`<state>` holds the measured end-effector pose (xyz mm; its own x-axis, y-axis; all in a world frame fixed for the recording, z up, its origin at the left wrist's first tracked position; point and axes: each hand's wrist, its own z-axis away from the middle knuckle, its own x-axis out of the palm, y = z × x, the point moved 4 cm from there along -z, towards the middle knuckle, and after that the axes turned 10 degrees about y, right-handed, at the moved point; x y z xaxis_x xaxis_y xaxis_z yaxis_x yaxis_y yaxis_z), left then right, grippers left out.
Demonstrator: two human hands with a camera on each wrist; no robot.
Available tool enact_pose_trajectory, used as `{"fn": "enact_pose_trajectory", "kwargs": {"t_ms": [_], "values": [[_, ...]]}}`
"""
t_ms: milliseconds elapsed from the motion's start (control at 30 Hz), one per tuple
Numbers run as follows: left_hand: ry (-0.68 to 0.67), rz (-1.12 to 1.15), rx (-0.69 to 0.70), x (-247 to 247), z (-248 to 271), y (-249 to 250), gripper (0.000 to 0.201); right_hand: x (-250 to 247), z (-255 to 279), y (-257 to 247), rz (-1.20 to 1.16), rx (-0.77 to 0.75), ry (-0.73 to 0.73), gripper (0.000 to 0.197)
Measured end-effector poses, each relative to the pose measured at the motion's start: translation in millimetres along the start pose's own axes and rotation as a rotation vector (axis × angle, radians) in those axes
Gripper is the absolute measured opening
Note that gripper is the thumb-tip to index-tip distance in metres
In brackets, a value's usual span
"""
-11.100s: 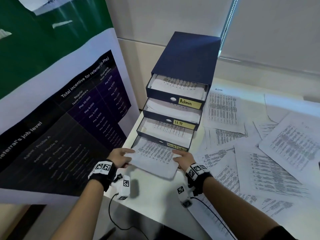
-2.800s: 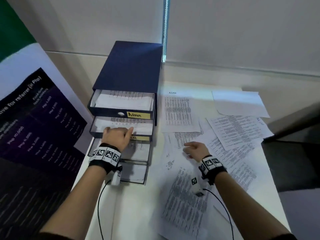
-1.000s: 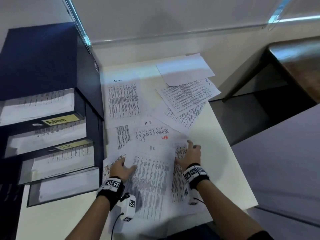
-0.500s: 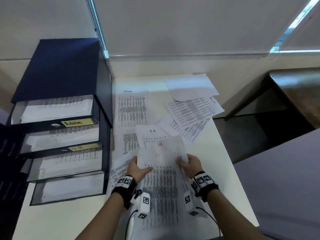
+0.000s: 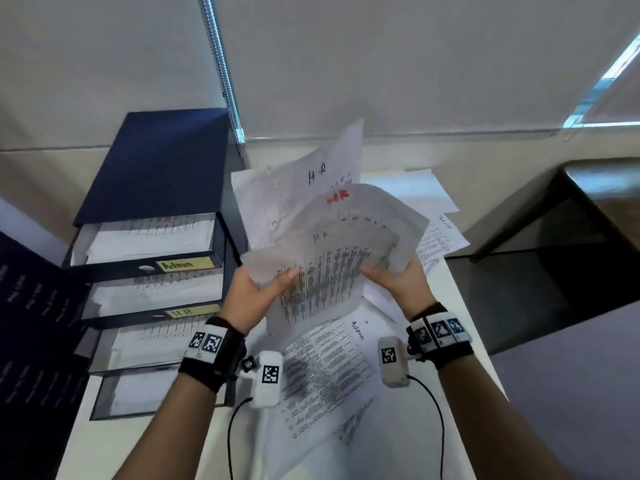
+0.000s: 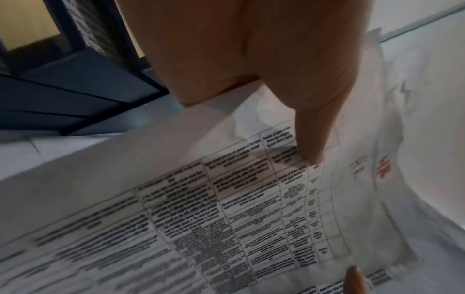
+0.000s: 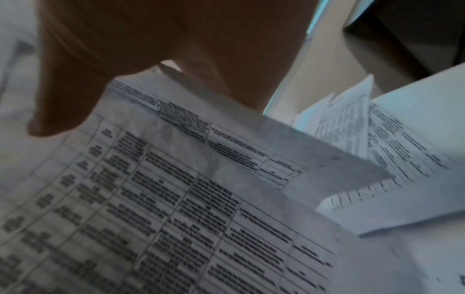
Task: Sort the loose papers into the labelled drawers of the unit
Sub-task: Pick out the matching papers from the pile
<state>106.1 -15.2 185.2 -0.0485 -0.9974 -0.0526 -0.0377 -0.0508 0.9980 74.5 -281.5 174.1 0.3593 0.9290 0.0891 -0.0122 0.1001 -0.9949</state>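
I hold a fanned bundle of HR papers [image 5: 332,244] above the table, printed tables facing me, handwritten "HR" marks near their tops. My left hand [image 5: 263,289] grips the bundle's left edge, thumb on top; the left wrist view shows that thumb pressing the printed HR papers [image 6: 251,199]. My right hand [image 5: 391,275] grips the right edge of the HR papers [image 7: 176,199]. The dark blue drawer unit [image 5: 159,161] stands at the left with its drawers pulled out; the Admin drawer [image 5: 145,244] and the HR drawer [image 5: 156,289] both hold paper.
A sheet marked Admin [image 5: 325,368] lies on the white table [image 5: 460,323] under my hands, with more loose sheets [image 5: 440,237] behind the bundle. A dark poster [image 5: 27,323] stands left of the unit. The table's right edge drops to a dark floor.
Both hands have lifted the HR sheets off the table and raised them, fanned, in front of me. The view has swung back toward the drawer unit.
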Motion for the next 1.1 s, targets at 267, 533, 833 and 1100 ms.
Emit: {"fn": "enact_pose_trajectory", "kwargs": {"t_ms": [267, 533, 833, 1100], "values": [[-0.028, -0.136, -0.157, -2, -12, -59, 0.039, -2, -1, 65, 0.329, 0.107, 0.128, 0.129], [-0.057, -0.026, -0.097, 8, -22, -26, 0.027, -9, -25, 48, 0.303, -0.029, 0.100, 0.079], [0.000, -0.182, -0.190, 10, -26, -40, 0.029, -4, -13, 69, 0.539, 0.085, 0.068, 0.059], [0.112, -0.130, -0.064, -46, -11, 50, 0.036, 74, 6, -47, 0.335, -0.194, -0.078, 0.025]]}}
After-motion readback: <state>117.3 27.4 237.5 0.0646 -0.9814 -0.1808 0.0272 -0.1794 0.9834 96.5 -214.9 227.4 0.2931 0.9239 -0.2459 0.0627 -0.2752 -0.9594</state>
